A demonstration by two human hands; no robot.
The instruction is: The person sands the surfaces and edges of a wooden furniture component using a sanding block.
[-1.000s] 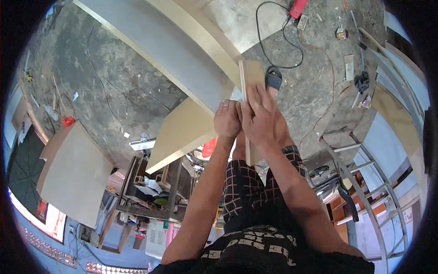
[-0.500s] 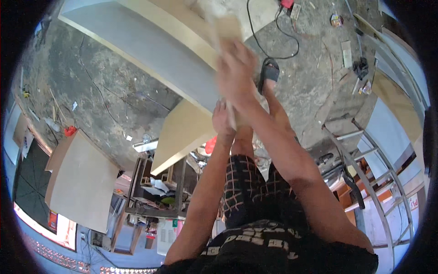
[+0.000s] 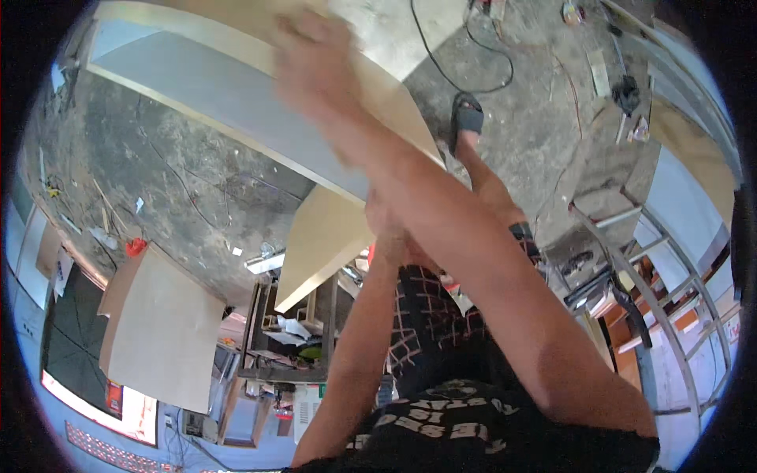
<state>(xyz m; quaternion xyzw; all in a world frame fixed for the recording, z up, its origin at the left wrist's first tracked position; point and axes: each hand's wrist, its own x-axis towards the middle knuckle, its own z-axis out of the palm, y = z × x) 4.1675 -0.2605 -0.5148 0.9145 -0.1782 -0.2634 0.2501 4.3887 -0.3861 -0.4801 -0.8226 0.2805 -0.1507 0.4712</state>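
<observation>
A long wooden piece with pale edges and a grey face (image 3: pixel 213 87) slants from the far left toward my knees. My right hand (image 3: pixel 319 67) is over its far edge, smeared by motion, with the fingers bent. Whatever is under those fingers is too blurred to name. At the near end of the piece is my left hand (image 3: pixel 380 211), closed on its corner and partly hidden behind my right forearm. A tan board (image 3: pixel 323 240) juts out below that end.
A dark wooden frame (image 3: pixel 288 370) holding clutter stands at my left, near a large pale panel (image 3: pixel 162 331). A metal ladder (image 3: pixel 670 311) is at right. A black cable (image 3: pixel 441 67) loops across the concrete floor (image 3: pixel 536 134), by my sandalled foot (image 3: pixel 467 118).
My right hand has swept away to the far left along the long piece, its forearm now crossing over my left wrist. My left hand stays at the near end. The view has shifted slightly.
</observation>
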